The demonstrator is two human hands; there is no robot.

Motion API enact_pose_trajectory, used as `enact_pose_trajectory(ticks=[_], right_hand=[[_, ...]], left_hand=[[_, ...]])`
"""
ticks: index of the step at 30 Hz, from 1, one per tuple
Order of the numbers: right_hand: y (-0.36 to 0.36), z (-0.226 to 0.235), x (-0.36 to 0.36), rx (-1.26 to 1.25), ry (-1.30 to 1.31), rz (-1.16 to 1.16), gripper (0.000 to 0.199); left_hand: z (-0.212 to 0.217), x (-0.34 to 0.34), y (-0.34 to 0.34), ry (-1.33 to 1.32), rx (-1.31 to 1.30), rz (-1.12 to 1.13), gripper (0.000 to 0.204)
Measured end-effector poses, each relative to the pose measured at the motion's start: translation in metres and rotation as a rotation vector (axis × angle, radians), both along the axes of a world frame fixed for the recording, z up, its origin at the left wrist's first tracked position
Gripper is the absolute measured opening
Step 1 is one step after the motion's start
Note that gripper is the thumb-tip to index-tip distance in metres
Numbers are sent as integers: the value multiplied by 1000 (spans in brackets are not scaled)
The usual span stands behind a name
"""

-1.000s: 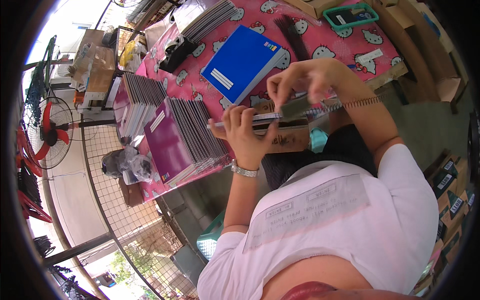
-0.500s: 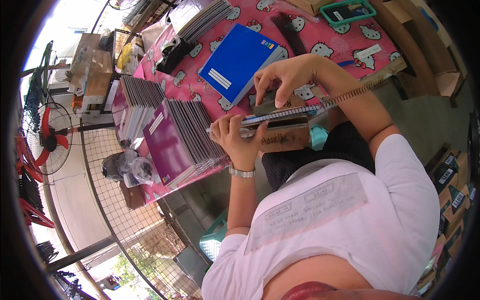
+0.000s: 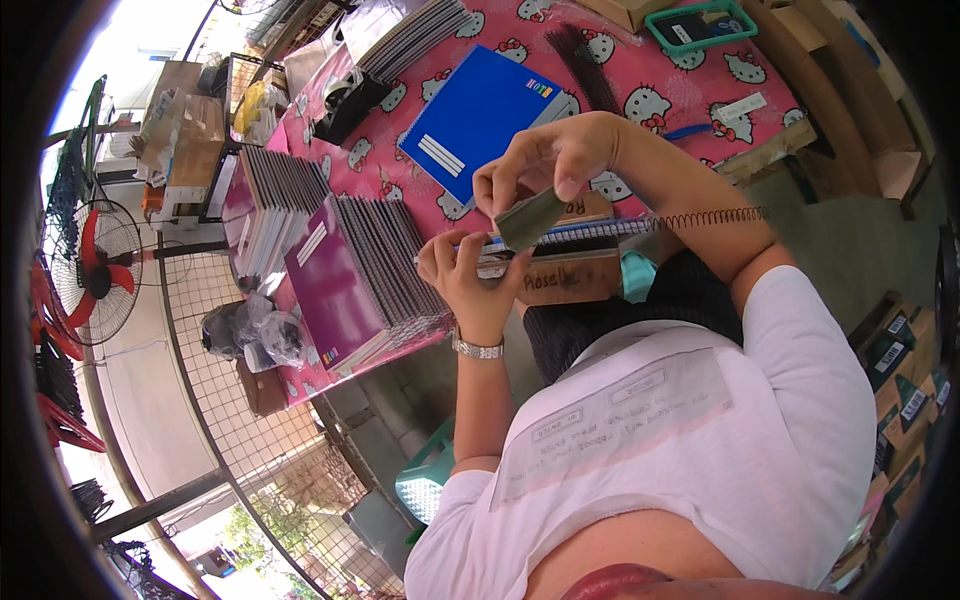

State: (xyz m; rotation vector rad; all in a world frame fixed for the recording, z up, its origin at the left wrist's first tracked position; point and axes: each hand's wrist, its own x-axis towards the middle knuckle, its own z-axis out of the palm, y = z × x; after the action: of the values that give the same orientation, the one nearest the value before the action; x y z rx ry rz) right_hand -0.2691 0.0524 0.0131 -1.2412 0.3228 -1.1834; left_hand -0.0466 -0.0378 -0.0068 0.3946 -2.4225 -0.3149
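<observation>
My left hand (image 3: 468, 282) grips the near end of a thin notebook (image 3: 600, 232) held edge-on over a small wooden block (image 3: 570, 275). A long wire spiral (image 3: 712, 217) sticks out from the notebook's right end. My right hand (image 3: 545, 160) pinches a small grey-green rectangular pad (image 3: 531, 218) against the notebook's spine edge. A metal watch sits on my left wrist. Just beyond my hands lies a blue notebook (image 3: 470, 115) on the pink patterned tablecloth (image 3: 690, 90).
Stacks of purple spiral notebooks (image 3: 345, 275) stand at the table's left. A black tape dispenser (image 3: 345, 95), a black comb binding (image 3: 590, 60) and a green tray (image 3: 700, 25) lie farther back. A red fan (image 3: 95, 270) and a wire mesh fence (image 3: 230, 400) are on the left.
The notebook and both hands have shifted slightly toward me. My right hand has moved left along the spine, now pinching the grey pad near the left end.
</observation>
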Motion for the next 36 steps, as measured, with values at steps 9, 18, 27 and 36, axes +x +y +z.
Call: enact_pose_trajectory(ticks=[9, 18, 27, 36], right_hand=[[-13, 5, -6, 102, 511, -124, 57], [-22, 8, -2, -8, 329, -16, 51], [-52, -6, 2, 100, 381, -9, 55], [-28, 2, -7, 83, 563, -160, 59]], left_hand=[[-3, 4, -5, -7, 16, -36, 47], [2, 5, -5, -26, 66, -32, 50], [3, 19, -33, -16, 313, 6, 40], [-4, 8, -31, 24, 606, -168, 37]])
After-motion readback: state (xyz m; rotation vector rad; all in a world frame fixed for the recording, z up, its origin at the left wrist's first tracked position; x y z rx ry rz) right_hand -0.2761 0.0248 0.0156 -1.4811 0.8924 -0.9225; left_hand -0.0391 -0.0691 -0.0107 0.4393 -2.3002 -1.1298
